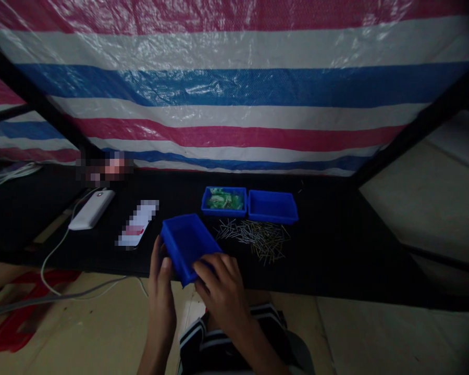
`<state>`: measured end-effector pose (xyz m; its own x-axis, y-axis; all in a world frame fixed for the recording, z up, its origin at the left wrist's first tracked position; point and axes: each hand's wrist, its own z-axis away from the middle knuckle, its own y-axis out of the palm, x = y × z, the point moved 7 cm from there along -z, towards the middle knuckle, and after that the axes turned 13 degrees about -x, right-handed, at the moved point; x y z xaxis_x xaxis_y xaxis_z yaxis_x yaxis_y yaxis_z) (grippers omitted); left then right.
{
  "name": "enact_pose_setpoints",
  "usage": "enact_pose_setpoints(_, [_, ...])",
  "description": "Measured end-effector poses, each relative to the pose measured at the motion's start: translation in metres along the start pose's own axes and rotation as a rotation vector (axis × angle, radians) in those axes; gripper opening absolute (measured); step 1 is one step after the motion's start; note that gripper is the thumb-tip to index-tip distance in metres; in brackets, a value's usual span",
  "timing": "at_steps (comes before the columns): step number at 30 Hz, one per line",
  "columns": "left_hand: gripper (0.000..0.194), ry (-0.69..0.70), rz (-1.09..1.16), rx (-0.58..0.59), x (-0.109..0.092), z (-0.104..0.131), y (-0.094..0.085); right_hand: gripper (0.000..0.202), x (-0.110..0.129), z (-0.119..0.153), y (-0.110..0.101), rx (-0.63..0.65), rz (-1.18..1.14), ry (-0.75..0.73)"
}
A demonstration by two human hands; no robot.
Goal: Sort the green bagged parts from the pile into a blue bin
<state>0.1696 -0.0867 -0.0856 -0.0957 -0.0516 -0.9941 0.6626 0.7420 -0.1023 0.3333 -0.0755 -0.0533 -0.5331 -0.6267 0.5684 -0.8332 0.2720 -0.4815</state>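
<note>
The held blue tray [189, 237], tilted over the near edge of the surface [336, 245], looks light, stiff and slightly slick, best gripped by opposite walls; the left hand [163, 284], part-open, cups its left side; the right hand [222, 278], loosely bent, has fingers over its near rim; two more blue trays [272, 205] stand behind; one pile of metal pins [258, 237], too many to count
</note>
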Motion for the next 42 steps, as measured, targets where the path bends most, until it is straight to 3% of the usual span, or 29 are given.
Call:
enact_pose_setpoints(6, [0.067,-0.026,-0.118,-0.028,0.005,-0.011,-0.012,0.039,0.008,-0.005,0.034,0.125,0.026,-0.036])
enact_pose_setpoints(11, [0.059,0.043,-0.114,-0.118,0.008,-0.034,-0.015,0.046,0.009,-0.004,0.032,0.069,-0.072,-0.084])
enact_pose_setpoints(18, [0.051,0.312,-0.307,-0.203,0.012,-0.086,-0.017,0.032,-0.053,-0.018,-0.030,-0.301,-0.018,0.172])
enact_pose_setpoints(21, [0.040,0.472,-0.421,-0.289,-0.012,-0.084,-0.013,0.027,-0.078,-0.022,-0.063,-0.382,0.045,0.150])
enact_pose_setpoints(24, [0.032,0.697,-0.430,-0.376,-0.052,-0.060,-0.002,0.021,-0.104,-0.018,-0.098,-0.476,0.134,0.158])
enact_pose_setpoints(26, [0.025,0.790,-0.395,-0.304,-0.072,-0.047,0.015,0.017,-0.122,-0.010,-0.115,-0.533,0.163,0.244])
enact_pose_setpoints(28, [0.021,0.816,-0.390,-0.142,-0.084,-0.042,0.040,0.018,-0.139,0.000,-0.124,-0.574,0.137,0.377])
enact_pose_setpoints(32, [0.021,0.949,-0.564,0.282,-0.090,-0.037,0.105,0.024,-0.152,0.010,-0.119,-0.533,0.046,0.532])
enact_pose_setpoints(34, [0.025,1.024,-0.646,0.414,-0.089,-0.035,0.131,0.025,-0.152,0.011,-0.116,-0.514,0.032,0.557])
enact_pose_setpoints(38, [0.017,1.051,-0.841,0.547,-0.075,-0.038,0.163,0.029,-0.155,0.013,-0.115,-0.539,0.005,0.605])
enact_pose_setpoints(42, [0.015,1.042,-0.889,0.579,-0.069,-0.045,0.171,0.031,-0.160,0.015,-0.114,-0.536,-0.005,0.643])
